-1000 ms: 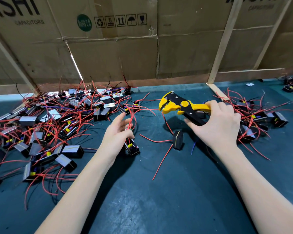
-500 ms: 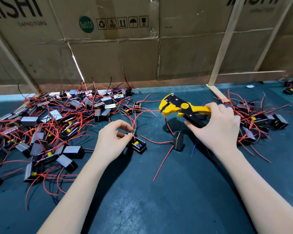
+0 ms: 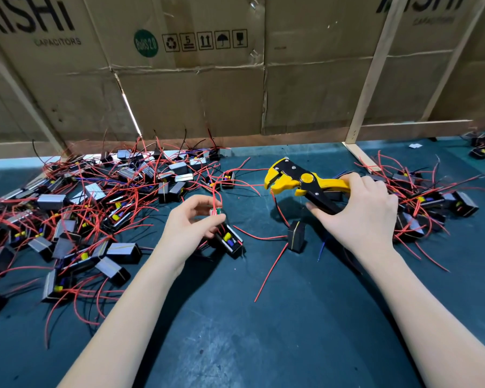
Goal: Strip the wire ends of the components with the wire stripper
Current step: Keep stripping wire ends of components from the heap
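Head view, looking down over a dark teal worktop (image 3: 263,345) with both bare forearms reaching in. Left hand (image 3: 188,231) sits near the middle, its fingers (image 3: 205,201) curled and pinching thin red wires (image 3: 216,198) just above a small black component (image 3: 230,242) that lies on the worktop right beside the hand; a tiny green bit shows at the pinch point, too small to make out. Right hand (image 3: 359,214) is clenched around the handles of the yellow-and-black wire stripper (image 3: 300,182), held up off the worktop with its head pointing left toward the other hand, its mouth a little apart from the pinched wires. Between the two hands stands another black component (image 3: 296,236), upright, with a long red wire (image 3: 270,271) trailing toward the near edge. Over on the left, a big heap of components (image 3: 76,219) tangled in red and black wires spreads from the back wall forward. On the right, behind the stripper hand, a smaller pile (image 3: 431,205) of the same parts. Along the back, flattened cardboard boxes (image 3: 193,93) stand as a wall, printed with handling symbols and a green round sticker, with pale wooden slats (image 3: 371,79) leaning against them.
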